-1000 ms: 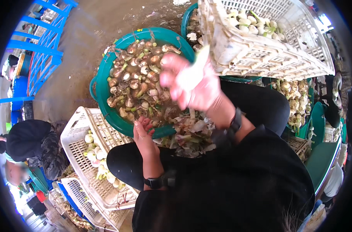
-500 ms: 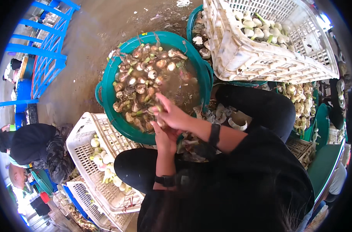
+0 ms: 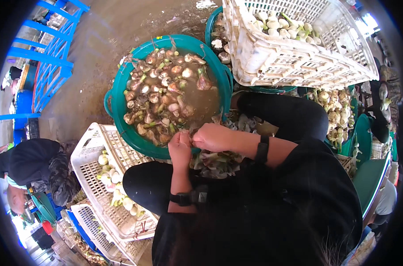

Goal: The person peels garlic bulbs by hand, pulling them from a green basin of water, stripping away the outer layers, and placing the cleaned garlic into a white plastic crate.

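Both my hands are closed and close together over the near rim of a green tub (image 3: 117, 104). Muddy water and several soil-stained garlic bulbs (image 3: 159, 95) fill it. My left hand (image 3: 180, 145) is curled round what seems to be a garlic bulb, mostly hidden by the fingers. Against it, my right hand (image 3: 209, 136) pinches with bent fingers; a small dark brown bit shows between the hands, too hidden to make out. Below the hands, between my knees, lies a heap of stripped garlic skins (image 3: 217, 163).
At left, a white crate (image 3: 88, 153) holds peeled garlic. Another white crate (image 3: 294, 66) with clean bulbs stands at far right, above green tubs. A basket of garlic (image 3: 334, 111) sits right of my knee. A person in black (image 3: 35, 162) sits at left, near a blue railing (image 3: 55, 71).
My right hand has drawn back toward me from over the tub and its fingers have curled in. My left hand has turned into a closed grip. The view has shifted slightly.
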A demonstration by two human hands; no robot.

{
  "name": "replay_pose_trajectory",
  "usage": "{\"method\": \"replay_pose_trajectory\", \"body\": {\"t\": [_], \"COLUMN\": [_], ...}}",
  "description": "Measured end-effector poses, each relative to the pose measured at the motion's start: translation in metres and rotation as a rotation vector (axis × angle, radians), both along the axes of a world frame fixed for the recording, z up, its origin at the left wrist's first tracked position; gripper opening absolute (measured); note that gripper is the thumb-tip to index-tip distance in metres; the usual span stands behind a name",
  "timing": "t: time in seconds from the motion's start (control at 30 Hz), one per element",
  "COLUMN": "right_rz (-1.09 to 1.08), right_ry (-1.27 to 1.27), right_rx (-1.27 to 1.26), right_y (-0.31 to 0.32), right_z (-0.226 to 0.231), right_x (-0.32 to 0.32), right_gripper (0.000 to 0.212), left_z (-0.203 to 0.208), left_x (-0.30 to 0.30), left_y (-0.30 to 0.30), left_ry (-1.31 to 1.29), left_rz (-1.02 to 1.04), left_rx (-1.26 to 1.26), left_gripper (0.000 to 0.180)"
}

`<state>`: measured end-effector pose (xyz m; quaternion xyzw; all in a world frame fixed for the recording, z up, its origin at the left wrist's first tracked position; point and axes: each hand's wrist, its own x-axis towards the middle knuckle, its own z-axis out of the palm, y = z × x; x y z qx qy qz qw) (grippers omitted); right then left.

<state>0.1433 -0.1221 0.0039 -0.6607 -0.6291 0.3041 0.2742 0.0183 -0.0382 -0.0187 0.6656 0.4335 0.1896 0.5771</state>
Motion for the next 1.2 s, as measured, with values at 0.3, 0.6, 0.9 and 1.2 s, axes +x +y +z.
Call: {"method": "replay_pose_trajectory", "body": {"t": [0.3,0.6,0.9,1.2], "right_rz": [-0.531,-0.641,-0.424,-0.336], "right_ry": [1.153,1.187,1.153,0.153], "right_rx": [-0.553,-0.314,0.132,0.191], "right_y": [-0.005,-0.009,-0.056,-0.048], "right_z": [-0.031,-0.042,0.015,0.035], "right_x": [0.0,0.006,0.004,0.02], "right_gripper": [0.019,0.019,0.016,0.029], "left_z": [0.006,0.036,-0.003,0.021], "left_x": [-0.007,-0.006,-0.024,-0.007], "left_y": [-0.002,-0.017,0.014,-0.005], "left_ry": [-0.098,0.133,-0.694,-0.407], "left_rz": [-0.103,-0.692,0.398,0.375], "left_rx": [-0.211,0.743,-0.909,-0.126], "left_gripper": [0.03,0.057,0.026,0.013]}}
